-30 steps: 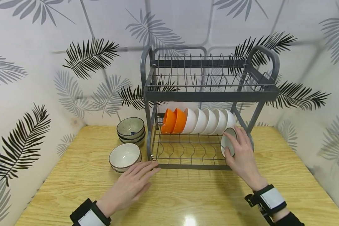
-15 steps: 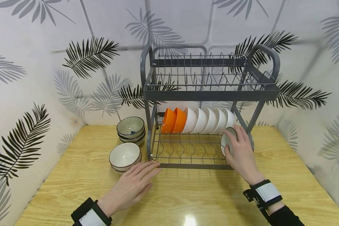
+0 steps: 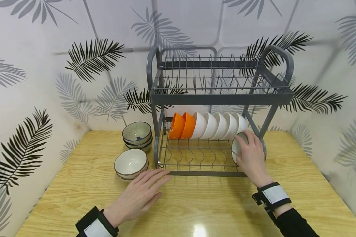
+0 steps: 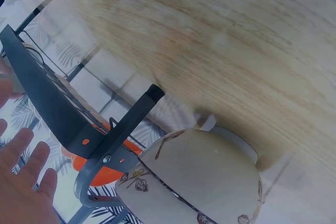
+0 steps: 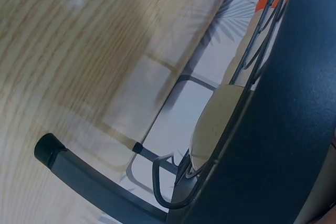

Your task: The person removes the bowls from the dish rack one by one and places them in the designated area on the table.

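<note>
Grey-white bowl (image 3: pixel 235 151) stands on edge at the right front of the rack (image 3: pixel 207 173), rim pinched by the right hand (image 3: pixel 252 153). Recommended: confirm it sits stable before loosening. Left hand (image 3: pixel 140 194), fingers straight, near the left front corner; contact undetermined.

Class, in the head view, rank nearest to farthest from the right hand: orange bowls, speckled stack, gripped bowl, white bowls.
1. Gripped bowl: front right of rack.
2. White bowls: rear, middle to right.
3. Orange bowls: rear left.
4. Speckled stack: left of rack.
</note>
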`<move>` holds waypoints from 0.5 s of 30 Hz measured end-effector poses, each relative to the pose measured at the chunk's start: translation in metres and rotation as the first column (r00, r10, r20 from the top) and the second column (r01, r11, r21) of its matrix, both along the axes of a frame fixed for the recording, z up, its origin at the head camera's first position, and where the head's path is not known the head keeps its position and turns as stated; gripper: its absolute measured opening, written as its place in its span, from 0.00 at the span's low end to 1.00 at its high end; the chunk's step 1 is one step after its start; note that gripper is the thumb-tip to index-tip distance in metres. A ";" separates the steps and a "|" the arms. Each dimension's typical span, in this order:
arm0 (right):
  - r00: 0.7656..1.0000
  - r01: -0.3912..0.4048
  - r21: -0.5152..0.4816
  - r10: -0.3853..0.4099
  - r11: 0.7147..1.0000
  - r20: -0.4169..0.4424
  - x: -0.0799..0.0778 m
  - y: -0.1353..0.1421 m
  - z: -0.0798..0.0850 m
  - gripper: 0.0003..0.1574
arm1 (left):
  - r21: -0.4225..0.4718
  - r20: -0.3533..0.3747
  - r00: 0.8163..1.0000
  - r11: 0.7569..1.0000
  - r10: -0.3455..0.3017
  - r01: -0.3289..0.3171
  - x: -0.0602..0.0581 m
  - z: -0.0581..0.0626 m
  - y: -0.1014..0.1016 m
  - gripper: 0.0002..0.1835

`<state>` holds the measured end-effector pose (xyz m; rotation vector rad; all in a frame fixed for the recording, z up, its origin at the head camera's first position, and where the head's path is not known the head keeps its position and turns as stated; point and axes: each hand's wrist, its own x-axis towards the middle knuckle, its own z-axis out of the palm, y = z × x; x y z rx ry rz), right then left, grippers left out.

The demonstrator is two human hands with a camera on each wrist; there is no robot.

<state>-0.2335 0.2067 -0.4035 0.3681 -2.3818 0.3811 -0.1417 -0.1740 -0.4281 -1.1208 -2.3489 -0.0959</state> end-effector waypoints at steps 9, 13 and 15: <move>1.000 -0.005 -0.049 0.003 0.999 -0.026 -0.004 -0.002 0.003 0.31 | -0.003 0.014 1.000 1.000 0.006 -0.006 0.000 0.003 0.000 0.35; 0.997 -0.031 -0.103 0.023 0.994 -0.075 -0.007 -0.002 0.002 0.30 | -0.006 0.019 1.000 1.000 0.003 -0.003 0.001 0.004 0.000 0.36; 0.994 -0.044 -0.124 0.031 0.991 -0.104 -0.009 -0.002 0.002 0.29 | -0.005 0.018 1.000 1.000 0.001 0.000 0.001 0.005 0.000 0.36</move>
